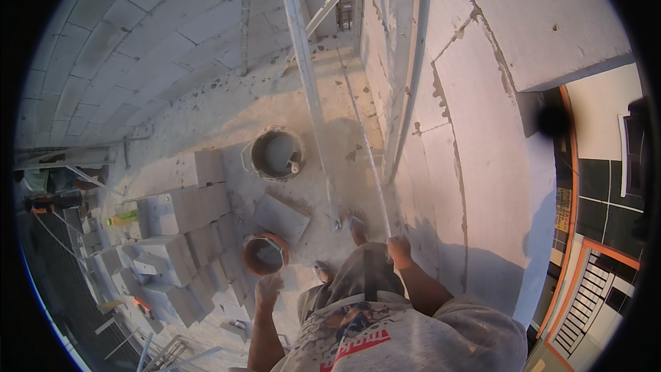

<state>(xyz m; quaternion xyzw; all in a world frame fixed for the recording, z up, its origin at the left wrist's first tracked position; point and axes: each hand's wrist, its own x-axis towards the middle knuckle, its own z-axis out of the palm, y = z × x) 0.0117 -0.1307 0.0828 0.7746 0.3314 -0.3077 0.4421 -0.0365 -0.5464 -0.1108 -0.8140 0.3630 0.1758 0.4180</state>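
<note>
My right hand (pixel 399 251) is closed around the near end of a long, thin, pale strip (pixel 365 138), which stretches forward along the foot of the block wall (pixel 447 165). Whether the strip is a rod or a tape I cannot make out. Lower and to the left, my left hand (pixel 268 291) is curled closed in the air, and anything inside it is hidden. Just beyond that hand stands an orange-brown bucket (pixel 266 253). Farther ahead, a dark bucket (pixel 275 153) holds grey mortar, with a tool handle at its inner edge.
Stacked pale blocks (pixel 182 210) rise at the left, with a flat slab (pixel 282 217) near the buckets. A metal prop (pixel 306 83) slants down to the floor ahead of my feet. Beyond the wall on the right, an orange-trimmed building (pixel 599 234) shows.
</note>
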